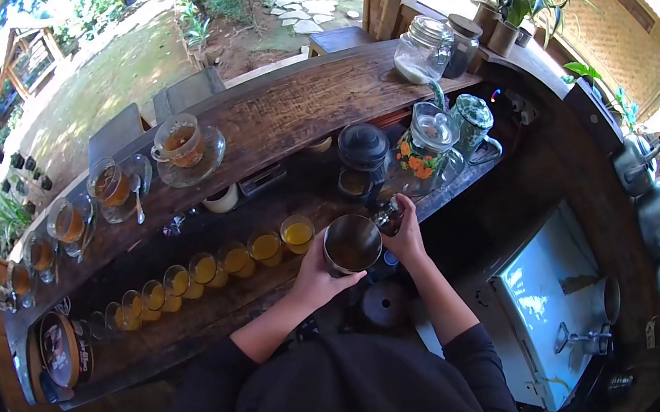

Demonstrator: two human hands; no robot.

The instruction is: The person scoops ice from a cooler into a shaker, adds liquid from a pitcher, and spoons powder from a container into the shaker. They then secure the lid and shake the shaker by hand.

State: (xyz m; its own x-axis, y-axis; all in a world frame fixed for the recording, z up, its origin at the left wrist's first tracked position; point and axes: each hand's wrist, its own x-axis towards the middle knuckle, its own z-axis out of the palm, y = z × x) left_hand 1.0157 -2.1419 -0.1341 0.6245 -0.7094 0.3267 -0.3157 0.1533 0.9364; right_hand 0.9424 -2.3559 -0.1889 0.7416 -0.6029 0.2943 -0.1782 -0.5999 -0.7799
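My left hand (316,277) is wrapped round the side of a metal cup (354,245), whose wide mouth faces up and shows a brownish inside. Close by the cup's right rim, my right hand (407,236) has its fingers closed on a small shiny piece (387,216); I cannot tell its exact kind. A row of small glasses of yellow drink (265,244) runs leftward along the lower counter, the nearest one just beyond my left hand. Behind the cup stands a dark-lidded French press (363,151).
Glass cups of brown drink (181,145) on saucers line the raised wooden counter (283,111). A flowered pitcher (421,161), a green teapot (474,122) and a jar of white powder (422,50) stand right. Lower right is a sink (532,295); kettles (659,215) line the far right.
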